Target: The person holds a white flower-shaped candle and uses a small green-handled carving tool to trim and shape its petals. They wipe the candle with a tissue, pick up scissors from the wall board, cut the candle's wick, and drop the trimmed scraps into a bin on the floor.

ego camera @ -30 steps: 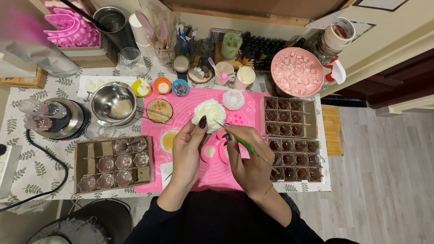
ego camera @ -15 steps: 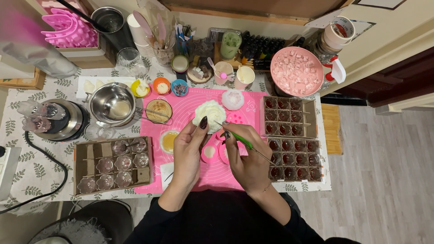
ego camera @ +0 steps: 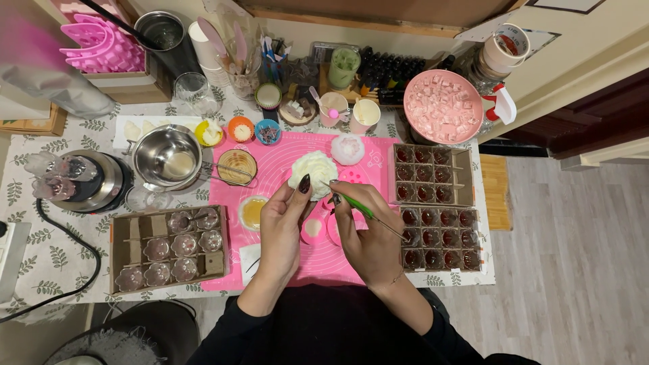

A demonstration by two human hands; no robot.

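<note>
Since a second ago, no shift: left hand (ego camera: 284, 226) fingers rest on white flower piece (ego camera: 312, 172), right hand (ego camera: 368, 233) fingers stay clamped on green tool (ego camera: 362, 209); detailing continues.

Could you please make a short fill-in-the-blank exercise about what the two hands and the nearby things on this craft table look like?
1. The right hand holds a thin tool with a ____ handle.
2. The left hand touches a white, ____-shaped piece.
3. Both hands work over a silicone mat coloured ____.
4. The round pink bowl at the back holds pale pink ____.

Missing words: green; flower; pink; cubes
</note>
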